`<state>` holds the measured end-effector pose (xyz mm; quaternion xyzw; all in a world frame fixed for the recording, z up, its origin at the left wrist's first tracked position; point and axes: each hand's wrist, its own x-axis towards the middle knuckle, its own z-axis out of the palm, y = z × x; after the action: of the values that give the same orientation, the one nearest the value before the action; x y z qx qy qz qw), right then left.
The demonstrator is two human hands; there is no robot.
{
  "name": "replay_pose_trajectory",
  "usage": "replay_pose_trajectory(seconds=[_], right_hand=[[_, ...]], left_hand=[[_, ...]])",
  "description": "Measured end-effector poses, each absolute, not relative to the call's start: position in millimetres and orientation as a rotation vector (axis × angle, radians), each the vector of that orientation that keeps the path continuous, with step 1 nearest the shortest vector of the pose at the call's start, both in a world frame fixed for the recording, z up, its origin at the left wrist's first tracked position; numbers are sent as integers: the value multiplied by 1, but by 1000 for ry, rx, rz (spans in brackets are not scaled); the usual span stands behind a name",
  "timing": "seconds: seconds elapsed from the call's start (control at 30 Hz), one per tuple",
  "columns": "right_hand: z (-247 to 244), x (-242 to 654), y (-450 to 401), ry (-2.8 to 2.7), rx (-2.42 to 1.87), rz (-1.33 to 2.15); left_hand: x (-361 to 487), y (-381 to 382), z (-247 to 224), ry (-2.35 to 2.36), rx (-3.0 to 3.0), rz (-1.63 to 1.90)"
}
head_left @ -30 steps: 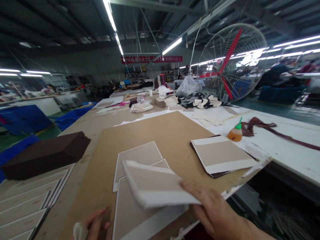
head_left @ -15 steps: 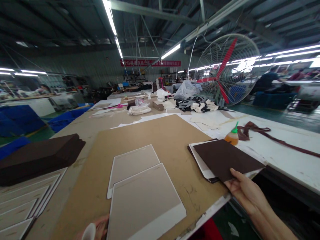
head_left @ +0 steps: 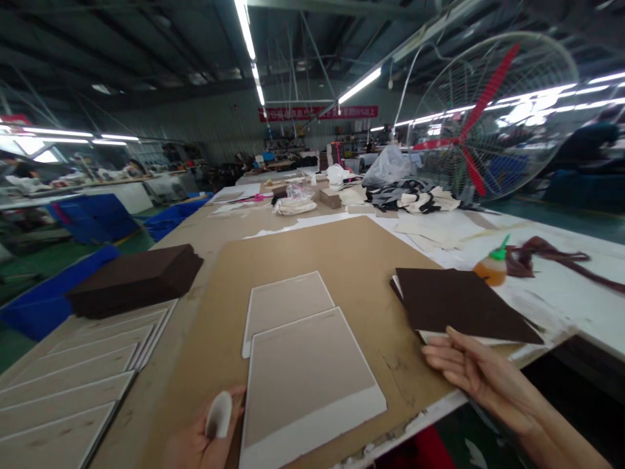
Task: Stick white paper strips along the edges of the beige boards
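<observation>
My left hand (head_left: 208,426), at the lower left, is closed around a white object with a rounded end (head_left: 219,415); its kind is unclear. Its fingertips are beside the left edge of the nearer beige panel (head_left: 312,378), which overlaps another beige panel (head_left: 288,303). A dark brown sheet (head_left: 454,303) lies on a stack of brown and white sheets at the right. My right hand (head_left: 473,371) is at the stack's near edge, fingers stretched out and apart, its thumb tip by the brown sheet's edge.
Overlapping beige panels (head_left: 97,365) and a thick brown stack (head_left: 134,280) occupy the left. A green-tipped glue bottle (head_left: 492,267) and brown strips (head_left: 537,254) are at the right. Bags, fabric scraps (head_left: 415,195) and a large fan (head_left: 488,124) stand farther back.
The brown sheet that my right hand pinched now lies more squarely over the stack, and the fingers have loosened. My left hand shows more fully. The camera view has turned left.
</observation>
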<state>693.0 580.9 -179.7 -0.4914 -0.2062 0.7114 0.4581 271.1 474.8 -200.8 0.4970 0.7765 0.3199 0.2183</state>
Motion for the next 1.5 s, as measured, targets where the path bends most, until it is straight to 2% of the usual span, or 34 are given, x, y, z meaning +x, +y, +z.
replay_pose_trajectory(seconds=[0.07, 0.13, 0.3, 0.37, 0.6, 0.77, 0.87, 0.97, 1.2, 1.5], right_hand=[[-183, 684, 571, -716, -1316, 1787], [-188, 669, 566, -1077, -1414, 1650], [-207, 619, 573, -2085, -1365, 655], [-212, 604, 574, -2271, -1272, 476], [-220, 621, 552, -2339, -1315, 556], [-241, 655, 549, -2271, -1219, 471], [-232, 648, 552, -2163, -1163, 580], [-200, 619, 553, -2204, -1066, 737], [-138, 553, 552, -2083, -1042, 1292], [-140, 511, 547, -1487, -755, 1948]], left_hand=[[275, 473, -198, 2118, 1383, 905], [279, 471, -195, 2109, 1408, 920], [287, 473, -186, 2133, 1376, 915], [287, 475, -183, 2106, 1342, 901], [298, 460, -172, 2079, 1270, 848], [300, 428, -153, 2055, 1093, 879], [308, 423, -136, 1746, 895, 1122], [330, 434, -127, 1457, 646, 1295], [367, 464, -139, 1315, 324, 1426], [392, 478, -149, 1203, 384, 1550]])
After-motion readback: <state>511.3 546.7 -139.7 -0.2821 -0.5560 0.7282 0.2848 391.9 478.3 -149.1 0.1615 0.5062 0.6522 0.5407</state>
